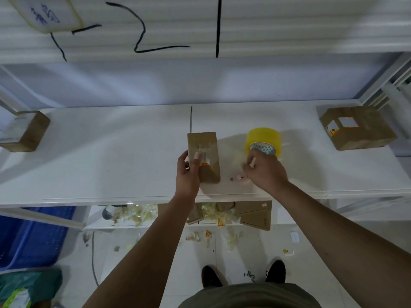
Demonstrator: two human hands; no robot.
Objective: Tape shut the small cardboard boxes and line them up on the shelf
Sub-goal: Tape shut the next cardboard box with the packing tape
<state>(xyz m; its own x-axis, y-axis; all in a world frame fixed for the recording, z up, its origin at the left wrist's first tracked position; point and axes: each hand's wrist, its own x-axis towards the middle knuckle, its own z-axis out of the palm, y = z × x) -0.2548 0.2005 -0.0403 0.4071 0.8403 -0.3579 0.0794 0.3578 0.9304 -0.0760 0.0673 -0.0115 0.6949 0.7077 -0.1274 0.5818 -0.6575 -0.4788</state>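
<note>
Black hand-drawn "2" and "1" — on the white panel [289, 23].

Storeroom or packing area indicated. White shelf [111, 165] set with small cardboard box [206, 138]; left-end box [26, 134] and right-end box [360, 130] placed well apart. Yellow tape roll [264, 136] stood beside central box. Tape scraps [138, 215] and flattened cardboard [255, 215] strewn on lower shelf [97, 221]; more scraps scattered on tiled floor [155, 252]. Blue plastic crate [33, 236] stowed at left. Marker scrawls [142, 34] seen on white sheeting above.

A white shelf [111, 163] stands over pale, scrap-littered floor [266, 247].
</note>
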